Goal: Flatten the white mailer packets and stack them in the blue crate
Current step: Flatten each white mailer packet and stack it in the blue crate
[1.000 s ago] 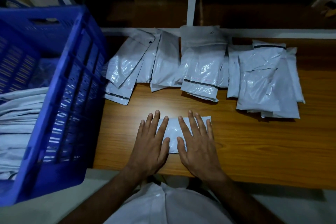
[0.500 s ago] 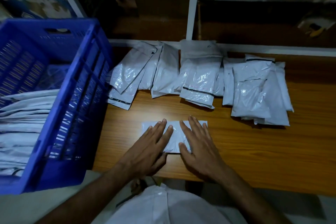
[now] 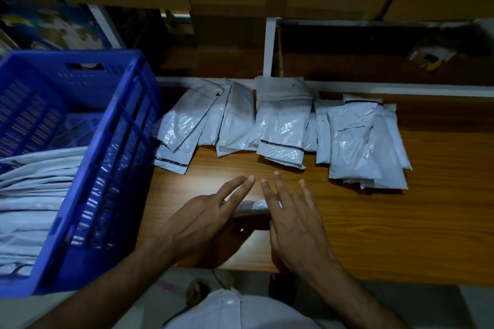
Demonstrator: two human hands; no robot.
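The fingers [image 3: 242, 187] of the left hand [image 3: 203, 222] are seen straight and spread apart, and those of the right hand [image 3: 291, 222] likewise; nothing is gripped by either. Between and under the two hands a small white plastic mailer packet [image 3: 251, 207] is glimpsed on the brown wooden counter [image 3: 401, 235], mostly hidden, so whether the palms actually touch it cannot be told. The step in hand is judged to be the flattening of this packet. It would be done well if both palms were laid flat on the middle and swept outward toward the ends, so that trapped air is driven out and no crease is folded in; the thin film is likely to slide, so firm downward pressure is advised. Further back, a row of overlapping white mailer packets [image 3: 283, 125] is spread along the counter's rear edge. To the left, the blue slatted plastic crate [image 3: 115, 168] is found just beside the counter, with a stack of flattened packets [image 3: 34, 195] already laid inside.
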